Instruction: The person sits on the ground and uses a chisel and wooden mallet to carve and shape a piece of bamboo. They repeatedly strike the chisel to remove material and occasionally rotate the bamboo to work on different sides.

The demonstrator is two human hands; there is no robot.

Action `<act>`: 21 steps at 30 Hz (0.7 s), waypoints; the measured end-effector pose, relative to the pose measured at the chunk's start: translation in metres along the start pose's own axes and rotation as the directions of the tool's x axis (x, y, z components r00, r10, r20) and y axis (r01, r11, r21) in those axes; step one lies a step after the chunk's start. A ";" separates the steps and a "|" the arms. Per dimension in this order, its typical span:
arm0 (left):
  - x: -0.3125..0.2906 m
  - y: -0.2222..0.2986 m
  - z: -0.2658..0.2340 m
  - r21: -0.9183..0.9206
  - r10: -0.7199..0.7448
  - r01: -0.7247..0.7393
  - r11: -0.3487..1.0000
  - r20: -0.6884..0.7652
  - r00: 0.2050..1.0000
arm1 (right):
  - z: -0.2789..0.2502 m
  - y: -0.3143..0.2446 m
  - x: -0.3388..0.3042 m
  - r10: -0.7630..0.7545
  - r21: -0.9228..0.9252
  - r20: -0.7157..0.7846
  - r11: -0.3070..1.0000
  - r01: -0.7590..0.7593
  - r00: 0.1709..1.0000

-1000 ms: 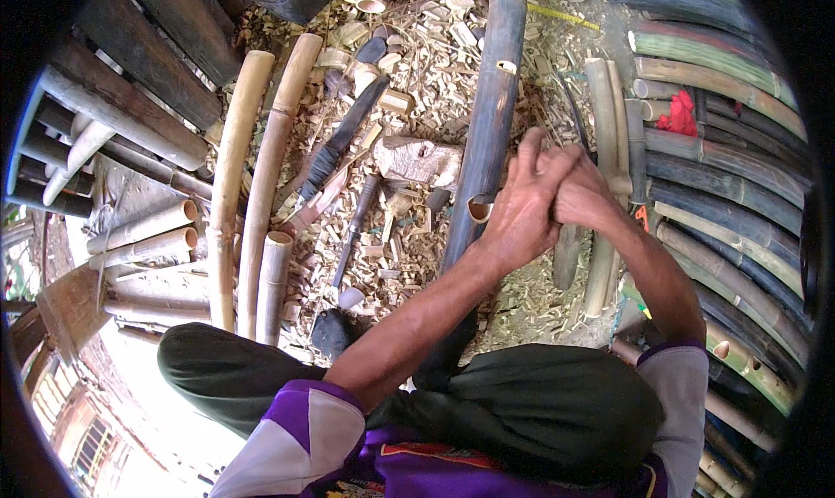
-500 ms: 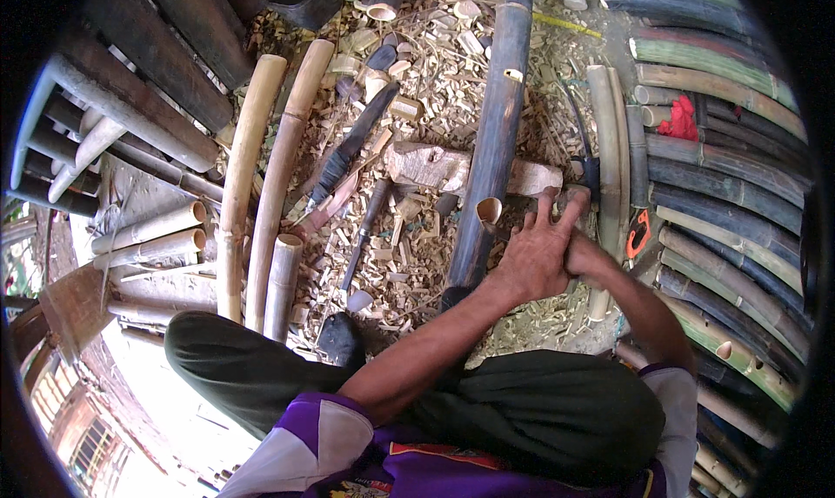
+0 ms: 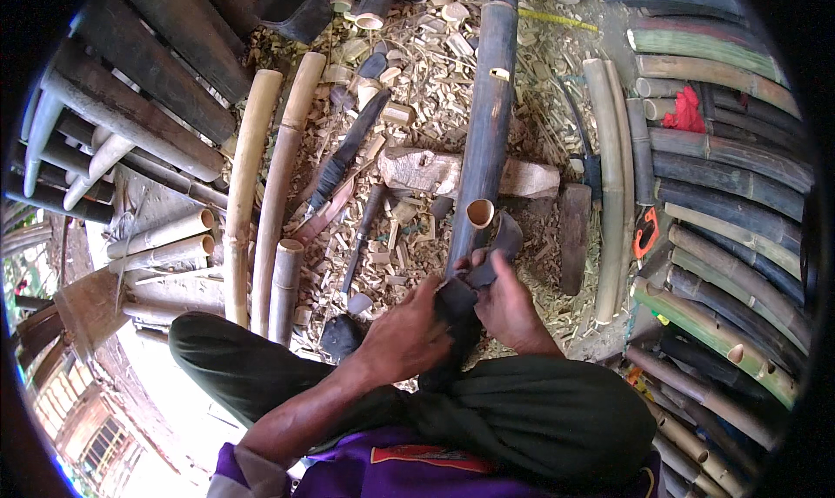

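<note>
A dark blue-black bamboo pole (image 3: 480, 154) with cut holes runs away from me, resting across a pale wooden block (image 3: 532, 179). At its near end both my hands work close together. My right hand (image 3: 513, 311) is closed, pinching a dark grey, flat, curved strip (image 3: 504, 235) between thumb and fingers. My left hand (image 3: 404, 334) is bent around the side of a black bundle (image 3: 457, 305), perhaps cloth or footwear, its fingers partly hidden there. What the left fingers hold cannot be made out.
Wood chips (image 3: 409, 263) cover the ground. Left of the pole lie a large knife (image 3: 344, 159) and a thin, dark-handled tool (image 3: 365, 233). Bamboo lengths (image 3: 252, 193) flank both sides, more stacked at right (image 3: 731, 180). An orange-handled tool (image 3: 645, 233) and a wooden slab (image 3: 574, 237) lie right.
Both hands have moved left from the wooden slab to the pole's near end. The dark grey strip now shows in my right hand, and the slab is uncovered.
</note>
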State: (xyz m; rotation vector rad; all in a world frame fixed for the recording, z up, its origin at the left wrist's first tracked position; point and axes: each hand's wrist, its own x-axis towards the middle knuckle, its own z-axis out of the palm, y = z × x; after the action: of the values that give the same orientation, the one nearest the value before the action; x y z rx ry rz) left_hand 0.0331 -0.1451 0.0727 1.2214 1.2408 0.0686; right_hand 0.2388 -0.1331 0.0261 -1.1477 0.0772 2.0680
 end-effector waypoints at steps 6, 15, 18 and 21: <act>0.011 0.017 -0.030 0.698 0.132 0.084 0.711 -0.251 0.959 | -0.013 0.006 0.037 0.149 0.026 0.110 0.988 -0.152 0.983; 0.090 0.021 -0.139 0.437 -0.222 0.052 0.898 0.349 0.911 | 0.029 -0.001 0.067 0.139 0.177 -0.051 0.976 -0.128 0.989; 0.062 -0.021 -0.082 0.324 -0.112 0.052 0.945 0.169 0.979 | 0.010 -0.003 0.067 0.179 -0.042 -0.123 0.982 -0.186 0.976; 0.041 -0.009 0.003 0.129 -0.348 0.341 0.931 0.036 0.937 | -0.012 -0.010 0.058 0.057 -0.364 -0.209 0.922 -0.131 0.976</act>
State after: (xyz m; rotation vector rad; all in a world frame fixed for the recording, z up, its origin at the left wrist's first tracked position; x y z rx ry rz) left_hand 0.0465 -0.1254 0.0383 1.0831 1.4071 -0.3031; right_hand 0.2351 -0.0969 -0.0216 -1.6083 -0.1833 2.1050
